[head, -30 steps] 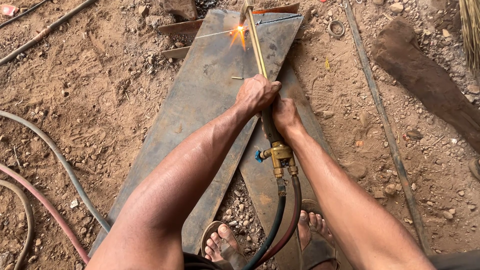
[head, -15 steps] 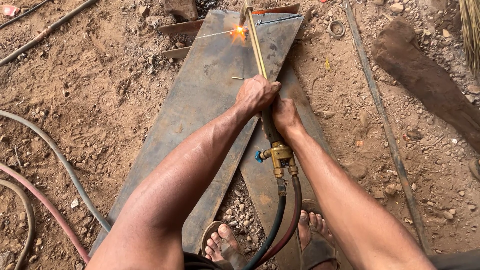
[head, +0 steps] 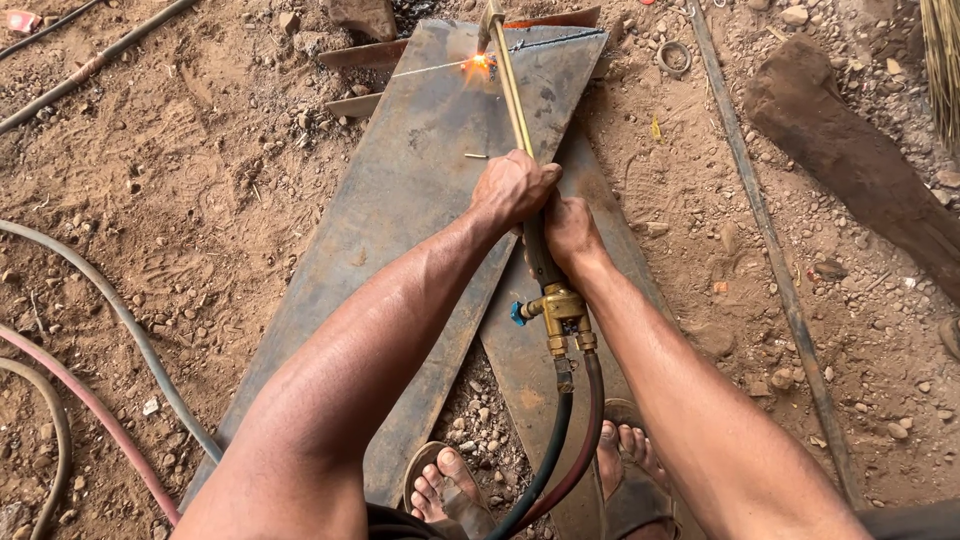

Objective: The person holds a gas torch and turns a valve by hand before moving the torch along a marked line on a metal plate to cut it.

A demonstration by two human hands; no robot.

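almost nothing has been shifted since the earlier frames: both hands are kept in the same grip and the flame is held at nearly the same spot near the far end of the plate.

a brass cutting torch (head: 520,120) is gripped by both hands over a long rusty steel plate (head: 400,230) that lies flat on the dirt ground (head: 180,200). the left hand (head: 513,187) is wrapped over the torch tube from above, its fingers (head: 540,176) curled tight and pressed together around it. the right hand (head: 572,230) is closed on the dark handle just behind, touching the left hand; its fingers are hidden beneath, so their exact hold cannot be told. the torch tip is pointed down at the plate's far end, where a bright orange flame (head: 479,62) is seen on the metal beside a thin pale line. a second steel plate (head: 560,400) is laid partly under the first, to the right. behind the hands, a brass valve block (head: 560,310) with a blue knob is joined to two hoses (head: 565,430), one dark and one red, which run back between two sandalled feet (head: 450,490). more hoses (head: 100,390) are curved across the dirt at left. a thin steel bar (head: 770,260) is laid on the ground at right, with a dark wooden block (head: 850,150) beyond it.
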